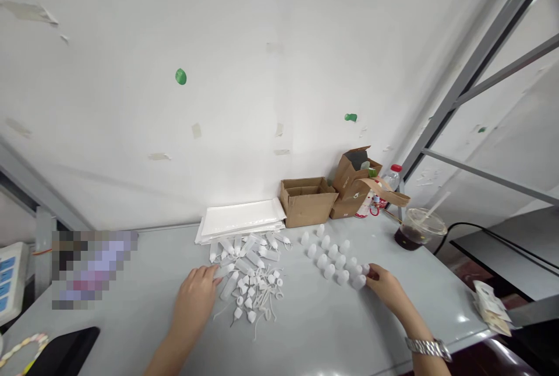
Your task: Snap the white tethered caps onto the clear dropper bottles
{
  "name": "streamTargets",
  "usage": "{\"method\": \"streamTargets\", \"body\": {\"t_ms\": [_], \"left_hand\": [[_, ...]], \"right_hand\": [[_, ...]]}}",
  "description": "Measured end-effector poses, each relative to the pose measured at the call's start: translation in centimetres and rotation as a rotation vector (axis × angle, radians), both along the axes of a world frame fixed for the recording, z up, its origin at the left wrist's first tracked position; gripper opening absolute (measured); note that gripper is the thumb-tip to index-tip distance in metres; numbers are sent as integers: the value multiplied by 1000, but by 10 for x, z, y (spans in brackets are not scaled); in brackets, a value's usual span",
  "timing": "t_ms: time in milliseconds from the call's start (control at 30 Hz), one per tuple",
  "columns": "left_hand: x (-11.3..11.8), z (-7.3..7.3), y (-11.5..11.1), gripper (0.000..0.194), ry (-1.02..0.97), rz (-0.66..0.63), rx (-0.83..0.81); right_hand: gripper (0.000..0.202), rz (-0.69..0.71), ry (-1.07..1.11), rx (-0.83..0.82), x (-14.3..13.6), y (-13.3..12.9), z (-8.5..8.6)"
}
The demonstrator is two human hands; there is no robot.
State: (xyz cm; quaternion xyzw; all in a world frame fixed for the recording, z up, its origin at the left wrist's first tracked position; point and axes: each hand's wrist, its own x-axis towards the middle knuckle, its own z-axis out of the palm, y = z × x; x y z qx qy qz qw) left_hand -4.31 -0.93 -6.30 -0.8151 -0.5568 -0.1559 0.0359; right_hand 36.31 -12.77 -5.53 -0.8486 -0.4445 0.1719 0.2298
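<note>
On the grey table lies a pile of clear plastic bottles (254, 258), with white caps (250, 293) and white cords (264, 300) at its front. My left hand (198, 291) is at the pile's left side, its fingers closed on a small clear bottle (225, 270). To the right, small translucent bottles (339, 261) stand upright in rows. My right hand (386, 287) is at the right end of these rows, thumb and fingers closed around one small bottle (365, 269), with another standing bottle (358, 282) beside the fingertips.
Behind the pile are stacked white envelopes (240, 219), an open cardboard box (309, 204) and a brown paper bag (349, 184). A drink cup (419, 229) and red-capped bottle (393, 176) are at the right. A black phone (67, 353) lies front left.
</note>
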Motion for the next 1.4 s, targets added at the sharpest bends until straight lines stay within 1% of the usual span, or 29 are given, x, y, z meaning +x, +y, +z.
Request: {"method": "streamTargets", "body": {"t_ms": [133, 233, 300, 367, 433, 500, 567, 600, 667, 733, 800, 867, 933, 1000, 1067, 1133, 1200, 1233, 1300, 1400], "left_hand": [[-2, -2, 2, 30, -3, -8, 2], [-3, -2, 3, 30, 10, -6, -16], [-3, -1, 3, 30, -4, 1, -25], [-4, 2, 1, 30, -34, 14, -40], [-5, 5, -1, 30, -84, 33, -61], [-6, 8, -3, 31, -147, 69, -84], [-7, 10, -5, 31, -205, 116, -105], [-8, 10, -5, 31, -229, 140, -114], [-10, 10, -6, 31, -279, 181, -128], [-12, 10, -8, 30, -345, 212, -135], [-13, 11, -10, 30, -426, 231, -144], [-13, 14, -13, 30, -511, 255, -164], [-11, 18, -17, 31, -597, 291, -186], [-8, 24, -20, 33, -679, 307, -218], [-2, 31, -26, 34, -754, 250, -275], [6, 37, -33, 31, -806, 120, -342], [14, 43, -43, 26, -818, -21, -396], [17, 44, -47, 24, -807, -76, -418], [22, 44, -55, 21, -767, -142, -444], [26, 38, -61, 19, -703, -173, -443]], "right_hand": [[5, 32, 28, -4, -5, 2, 5], [8, 60, 48, -17, -7, 3, 7], [15, 76, 64, -32, -3, 2, 5], [27, 71, 71, -38, 5, -2, 1], [38, 18, 21, -19, 17, -8, -3], [41, -71, -94, 25, 27, -15, -5], [40, -152, -219, 87, 30, -20, 0], [40, -183, -274, 128, 26, -21, 4], [40, -202, -355, 249, 11, -19, 15], [42, -138, -356, 393, -13, -12, 25], [45, -29, -282, 497, -42, -1, 30], [42, 120, -147, 545, -74, 11, 31], [36, 266, -17, 564, -106, 21, 29], [31, 373, 87, 551, -136, 30, 27], [29, 441, 215, 538, -162, 37, 27], [28, 483, 338, 518, -183, 41, 29], [26, 518, 367, 502, -197, 45, 32], [27, 537, 335, 501, -202, 45, 32], [32, 574, 208, 524, -207, 46, 31], [38, 599, 7, 578, -208, 44, 26]]}}
